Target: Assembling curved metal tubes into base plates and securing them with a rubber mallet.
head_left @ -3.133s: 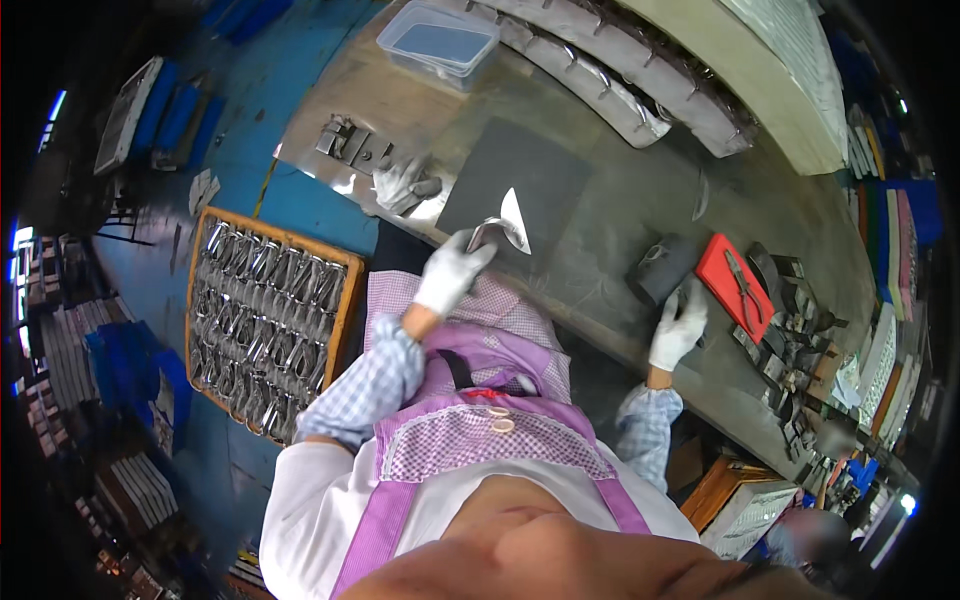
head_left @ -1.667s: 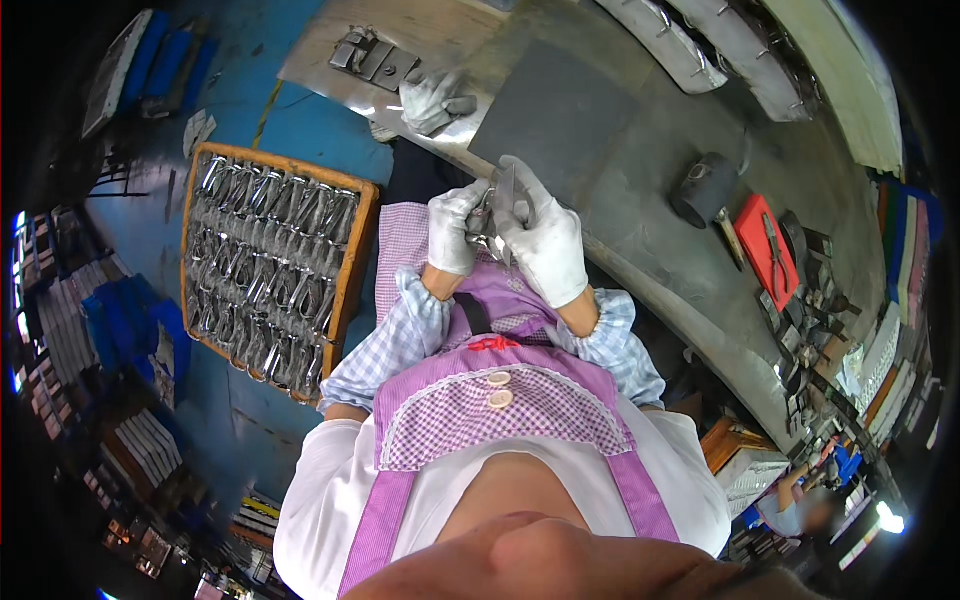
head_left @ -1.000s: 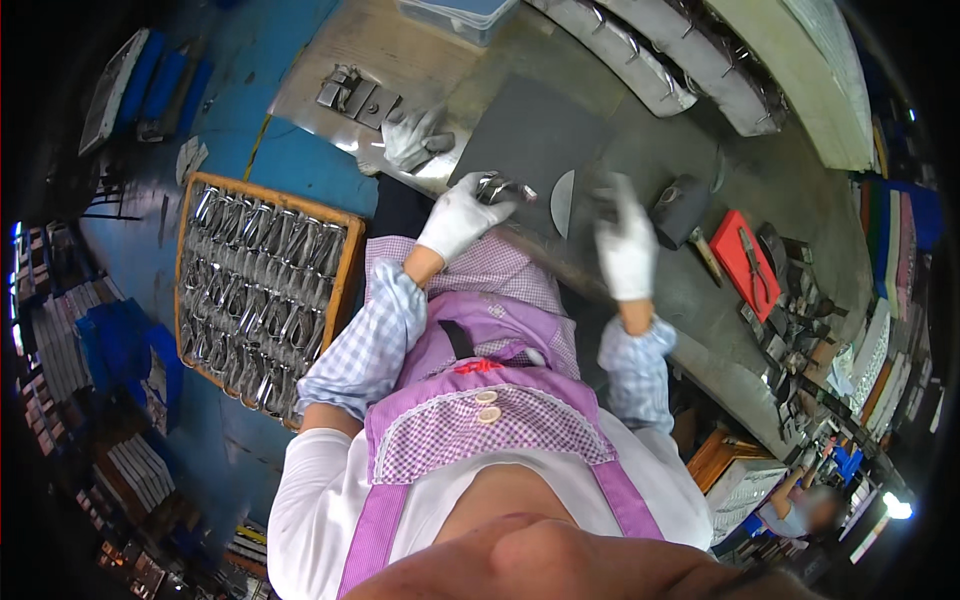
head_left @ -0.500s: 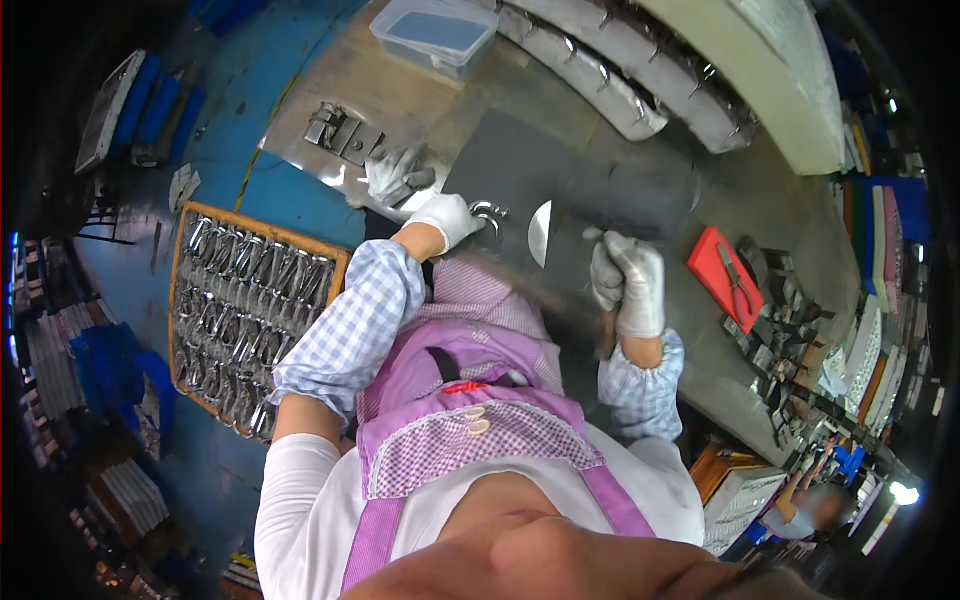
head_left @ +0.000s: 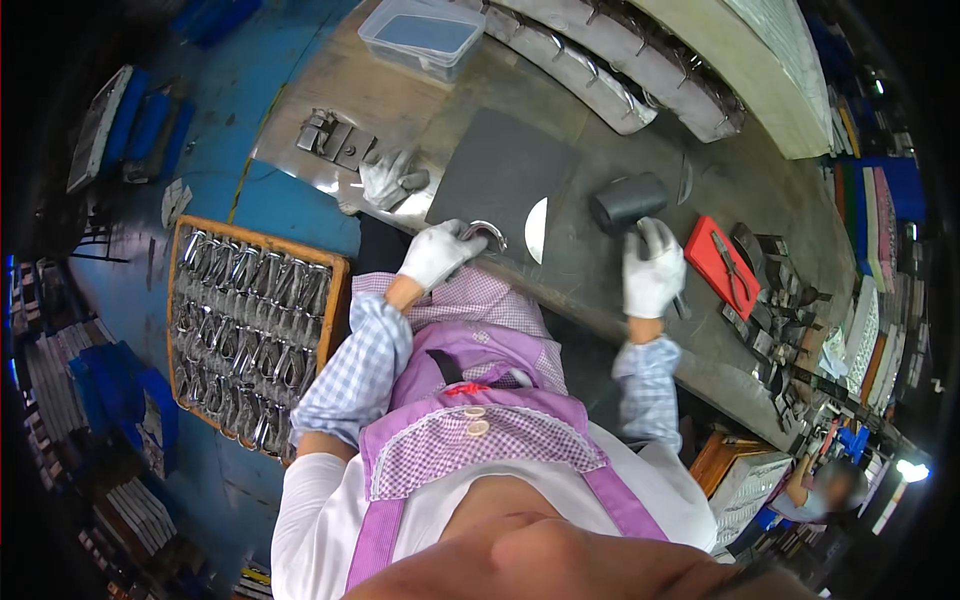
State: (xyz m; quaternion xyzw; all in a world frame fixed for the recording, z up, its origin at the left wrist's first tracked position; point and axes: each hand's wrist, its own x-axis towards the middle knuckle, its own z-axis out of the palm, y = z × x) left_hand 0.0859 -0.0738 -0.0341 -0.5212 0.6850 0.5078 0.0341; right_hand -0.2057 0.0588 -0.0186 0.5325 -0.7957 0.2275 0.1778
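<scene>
My left hand (head_left: 440, 255), in a white glove, pinches a shiny, curved metal piece (head_left: 487, 231) at the near edge of the dark mat (head_left: 505, 165). My right hand (head_left: 653, 270), also gloved, is closed around the handle of a mallet. The black mallet head (head_left: 630, 202) is at the worktable, just beyond my fingers, and the handle's end shows past my palm. Between my hands, a thin silver half-disc (head_left: 536, 230) lies at the mat's right edge. A loose grey-white glove (head_left: 392, 178) lies beyond my left hand.
Pliers (head_left: 735, 270) rest on a red pad right of the mallet, beside several dark metal blocks. A metal fixture (head_left: 335, 138) and a clear plastic tub (head_left: 420, 38) are on the table's far left. At left, a wood-framed tray (head_left: 340, 300) holds rows of shiny metal pieces.
My right hand has moved slightly right and nearer the table, and the mallet, blurred before, now shows sharply. My left hand has shifted a little left and nearer me, still with the curved piece.
</scene>
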